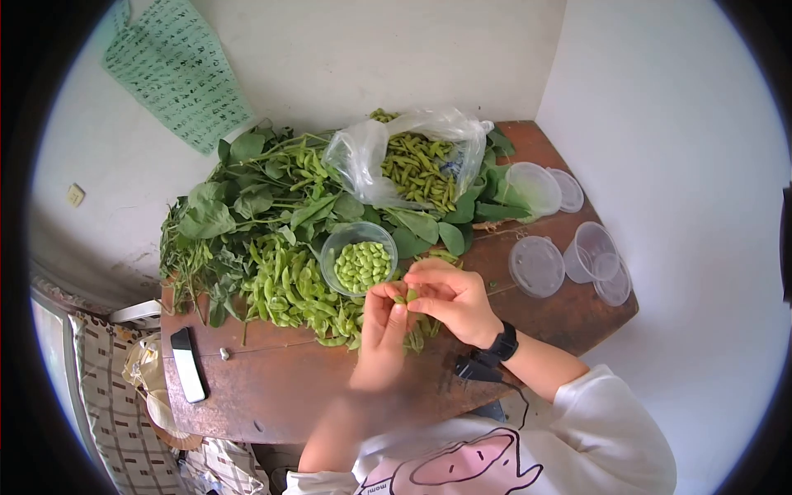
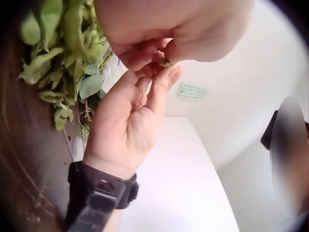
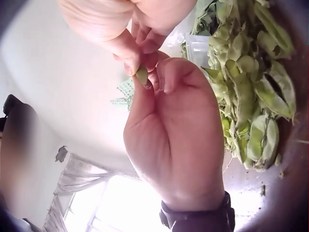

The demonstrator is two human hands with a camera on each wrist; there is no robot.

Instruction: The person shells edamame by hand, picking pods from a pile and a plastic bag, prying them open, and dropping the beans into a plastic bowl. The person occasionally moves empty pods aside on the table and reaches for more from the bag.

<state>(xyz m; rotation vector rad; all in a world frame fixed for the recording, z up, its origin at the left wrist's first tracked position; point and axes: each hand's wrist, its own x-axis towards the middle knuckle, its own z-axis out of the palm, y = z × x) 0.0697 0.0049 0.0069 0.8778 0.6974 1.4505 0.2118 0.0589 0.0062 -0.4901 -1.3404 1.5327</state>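
A small green soybean pod [image 1: 404, 298] is between my two hands, just in front of a clear round tub [image 1: 327, 272] of shelled green beans [image 1: 363, 266]. My left hand [image 1: 384, 320] pinches the pod between thumb and fingers. From the other side, my right hand [image 1: 459, 307] pinches it as well, its thumb and fingertips meeting those of the left. In the right wrist view the pod [image 3: 141, 76] shows at the thumb tip; in the left wrist view only a bit of the pod [image 2: 166, 64] shows, the rest hidden by fingers.
Loose green pods [image 1: 289, 285] heap beside the tub, with leafy stalks [image 1: 239, 198] behind. A clear plastic bag [image 1: 363, 157] of darker pods [image 1: 417, 169] stands at the back. Clear tubs [image 1: 591, 252] and lids [image 1: 536, 266] lie right; a phone [image 1: 189, 365] lies left.
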